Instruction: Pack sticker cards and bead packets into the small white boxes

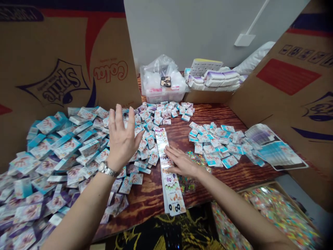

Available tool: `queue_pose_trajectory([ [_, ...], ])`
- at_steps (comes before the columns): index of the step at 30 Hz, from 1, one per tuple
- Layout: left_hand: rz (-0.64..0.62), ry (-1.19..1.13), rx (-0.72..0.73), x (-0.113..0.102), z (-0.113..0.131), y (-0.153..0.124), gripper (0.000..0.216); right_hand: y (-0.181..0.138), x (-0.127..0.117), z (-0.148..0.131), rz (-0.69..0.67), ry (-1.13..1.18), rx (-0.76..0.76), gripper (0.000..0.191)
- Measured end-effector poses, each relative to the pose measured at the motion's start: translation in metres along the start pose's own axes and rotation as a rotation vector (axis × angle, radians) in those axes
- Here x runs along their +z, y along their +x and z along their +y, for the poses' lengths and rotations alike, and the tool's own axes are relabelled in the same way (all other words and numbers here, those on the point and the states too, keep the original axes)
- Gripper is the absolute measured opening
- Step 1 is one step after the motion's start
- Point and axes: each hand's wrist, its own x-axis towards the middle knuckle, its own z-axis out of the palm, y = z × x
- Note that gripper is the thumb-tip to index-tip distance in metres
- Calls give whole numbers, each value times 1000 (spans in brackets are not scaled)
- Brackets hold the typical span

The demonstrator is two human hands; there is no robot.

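Observation:
My left hand (121, 139) is raised with its fingers spread, palm down, holding nothing, above a large heap of small blue-and-white printed packets (59, 149). A metal wristwatch (106, 169) sits on that wrist. My right hand (182, 163) lies flat, its fingertips touching a long strip of printed cards (173, 194) that runs across the table. Under and beside that palm lie small glittery multicoloured packets (191, 184). Smaller spreads of the blue-and-white packets lie at the far middle (158, 113) and to the right (215, 144).
The packets lie on a dark varnished wooden table (148, 198). Printed cardboard panels (293, 93) stand at both sides. Behind are a plastic tub with a bag (162, 81) and stacked white-and-purple packs (213, 78). Fanned sheets (275, 149) lie right; a tray of colourful packets (275, 215) sits lower right.

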Motion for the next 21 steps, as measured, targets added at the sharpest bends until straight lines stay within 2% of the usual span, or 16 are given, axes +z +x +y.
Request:
queue_pose_trajectory([
  [2, 10, -89, 22, 2, 8, -11, 66, 5, 8, 6, -76, -66, 4, 83],
  [4, -38, -210, 23, 9, 22, -34, 59, 5, 13, 6, -95, -95, -1, 80],
  [8, -227, -465, -93, 19, 47, -85, 43, -1, 12, 0, -83, -100, 7, 70],
  [12, -444, -675, -157, 17, 67, -116, 36, -4, 9, -4, -72, -35, 78, 74],
  [15, -536, -632, -18, 21, 78, -130, 38, -3, 10, -3, -53, -50, 80, 67],
  [18, -534, -459, 118, 31, 82, -143, 43, -4, 10, 0, -58, -84, 69, 63],
  [21, -529, -397, 126, 40, 79, -151, 45, -5, 8, 1, -64, -54, 63, 60],
])
